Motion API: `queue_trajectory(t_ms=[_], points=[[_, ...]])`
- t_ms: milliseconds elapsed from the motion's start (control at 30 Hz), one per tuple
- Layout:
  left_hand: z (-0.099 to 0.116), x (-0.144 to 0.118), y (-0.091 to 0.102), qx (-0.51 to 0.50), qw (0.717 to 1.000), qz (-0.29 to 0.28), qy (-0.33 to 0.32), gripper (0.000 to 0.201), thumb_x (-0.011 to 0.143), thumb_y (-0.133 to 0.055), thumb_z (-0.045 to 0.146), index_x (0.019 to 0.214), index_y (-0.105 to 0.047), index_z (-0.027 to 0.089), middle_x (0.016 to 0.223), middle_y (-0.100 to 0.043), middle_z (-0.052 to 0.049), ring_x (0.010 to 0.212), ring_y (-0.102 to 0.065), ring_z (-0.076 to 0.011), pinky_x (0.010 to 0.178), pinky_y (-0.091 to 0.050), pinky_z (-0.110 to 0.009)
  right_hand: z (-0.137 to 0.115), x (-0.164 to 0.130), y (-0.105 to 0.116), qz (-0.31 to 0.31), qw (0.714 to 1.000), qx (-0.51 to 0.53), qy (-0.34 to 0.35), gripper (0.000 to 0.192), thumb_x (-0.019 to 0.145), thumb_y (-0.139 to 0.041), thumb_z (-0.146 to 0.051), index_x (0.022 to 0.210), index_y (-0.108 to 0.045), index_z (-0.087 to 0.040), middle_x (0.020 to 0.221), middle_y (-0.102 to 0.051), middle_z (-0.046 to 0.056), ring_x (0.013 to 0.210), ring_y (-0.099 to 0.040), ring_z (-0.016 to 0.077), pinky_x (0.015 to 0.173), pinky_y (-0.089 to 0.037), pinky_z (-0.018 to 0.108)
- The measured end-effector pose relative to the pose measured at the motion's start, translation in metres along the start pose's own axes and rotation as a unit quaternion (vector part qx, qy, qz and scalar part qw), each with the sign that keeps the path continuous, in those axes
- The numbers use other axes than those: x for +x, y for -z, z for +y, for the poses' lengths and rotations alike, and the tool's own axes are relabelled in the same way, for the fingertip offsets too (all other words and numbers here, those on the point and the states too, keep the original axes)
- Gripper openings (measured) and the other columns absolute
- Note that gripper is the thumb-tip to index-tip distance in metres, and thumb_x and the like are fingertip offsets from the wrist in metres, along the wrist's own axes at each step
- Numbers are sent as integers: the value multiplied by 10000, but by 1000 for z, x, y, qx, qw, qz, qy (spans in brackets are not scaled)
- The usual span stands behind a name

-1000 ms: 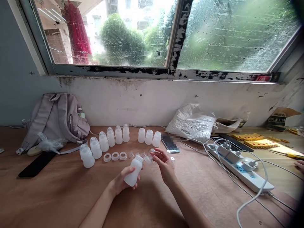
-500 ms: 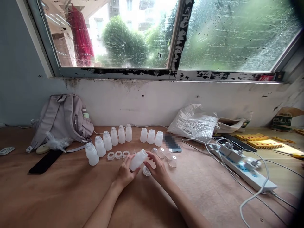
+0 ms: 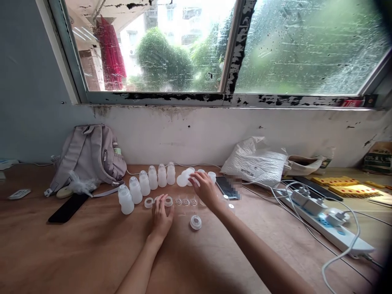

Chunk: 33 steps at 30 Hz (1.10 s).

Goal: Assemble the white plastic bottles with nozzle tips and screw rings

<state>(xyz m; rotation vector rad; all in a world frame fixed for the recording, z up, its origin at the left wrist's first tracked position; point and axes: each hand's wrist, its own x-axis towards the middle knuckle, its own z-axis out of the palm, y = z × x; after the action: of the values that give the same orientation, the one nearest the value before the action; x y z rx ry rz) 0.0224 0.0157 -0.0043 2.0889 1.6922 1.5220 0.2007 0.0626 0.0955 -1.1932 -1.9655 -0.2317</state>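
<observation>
My right hand (image 3: 204, 191) reaches over the table, its fingertips closed on the neck of a tilted, frosted white baby bottle (image 3: 182, 179). Beside that bottle stand other uncapped bottles (image 3: 212, 177), partly hidden by the hand. My left hand (image 3: 161, 220) is over the row of white collar rings (image 3: 168, 201), fingers stretched forward and covering part of the row. Whether a fingertip touches a ring is unclear. Small clear ring-shaped pieces (image 3: 185, 201) continue the row to the right. Between my forearms lies a collar ring with a translucent insert (image 3: 196, 222).
Several capped bottles (image 3: 135, 190) stand in a slanted row at left, near a backpack (image 3: 92, 155) and a black phone (image 3: 67, 208). Clear caps (image 3: 231, 208) sit partly behind my right arm. A second phone (image 3: 227, 188), a silver mailer bag (image 3: 254, 161) and a corded power strip (image 3: 330, 228) lie at right.
Both hands held the bottle before; my left has let go and moved left to the collar rings. My right has carried the bottle away from me to the standing bottles. The view shifted slightly.
</observation>
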Motion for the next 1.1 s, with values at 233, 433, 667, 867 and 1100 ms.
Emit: queue_trajectory(t_ms=[233,433,667,867,1100], points=[[-5,2,1,11,1000,-18,-7,251,749,-447,152,984,-525,194,1005,-536,-83,982,-478,-228,880,-370,-422,19,59,-38,-158,963,-216,35,215,865,-383,-271,943,-568,-192,924,-609,98,925,-451,227,789,-278,329],[3,0,1,-13,998,-47,-28,259,740,-420,106,964,-527,180,968,-553,-72,962,-476,-210,860,-388,-393,32,63,-64,-184,955,-229,45,185,852,-412,-238,893,-583,-179,873,-627,101,909,-461,230,775,-264,335],[27,-8,2,-80,983,-158,-41,222,800,-416,237,973,-542,178,961,-563,-73,940,-474,-209,837,-387,-382,43,60,-75,-192,953,-229,42,184,849,-420,-236,879,-590,-171,890,-622,105,907,-474,230,775,-273,336],[47,-19,5,-70,956,-278,-59,440,742,-502,434,1111,-491,194,1079,-533,-81,1021,-421,-247,898,-311,-401,39,63,-71,-188,958,-215,38,181,845,-431,-250,926,-577,-181,897,-620,103,923,-478,229,793,-284,336],[46,-26,-5,-15,948,-316,-44,455,750,-490,372,1171,-438,208,1123,-505,-86,1054,-395,-262,920,-253,-431,12,15,-30,-111,993,-46,13,226,871,-350,-298,946,-533,-189,891,-596,67,819,-523,174,689,-364,268]])
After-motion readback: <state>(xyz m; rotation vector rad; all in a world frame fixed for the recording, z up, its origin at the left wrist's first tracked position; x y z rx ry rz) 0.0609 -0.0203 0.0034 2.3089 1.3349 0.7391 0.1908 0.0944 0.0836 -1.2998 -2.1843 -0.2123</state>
